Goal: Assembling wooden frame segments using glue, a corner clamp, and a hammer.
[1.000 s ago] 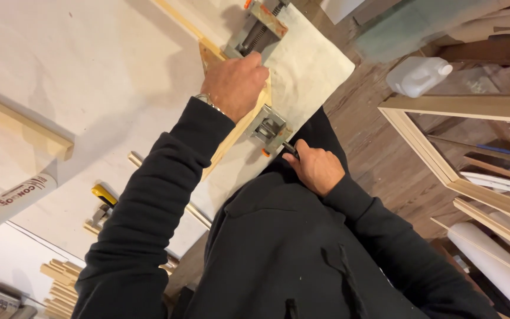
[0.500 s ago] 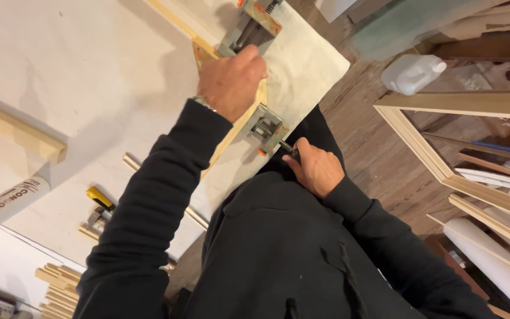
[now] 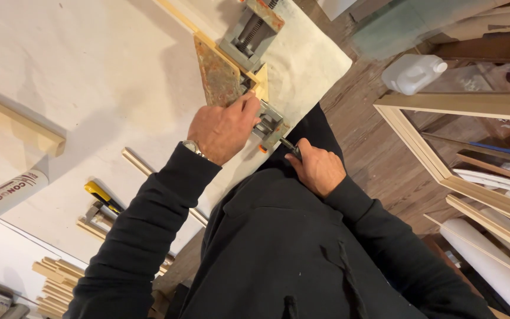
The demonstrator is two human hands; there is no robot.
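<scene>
The corner clamp, a rusty metal thing with two screw vises set at a right angle, sat on the pale workbench near its front edge, partly over a sheet of cream paper. Thin wooden strips met in its corner. The left hand lay on the nearer vise, fingers curled down and pressing on the wood and metal there, clenched lightly rather than spread flat. The right hand was closed in a fist round the handle of the clamp's screw, which stuck out over the bench edge toward the person's body. Further left on the bench lay a yellow utility knife, a sealant tube and a wooden block. A white plastic jug stood on the wooden floor to the right, beside a leaning wooden frame.
</scene>
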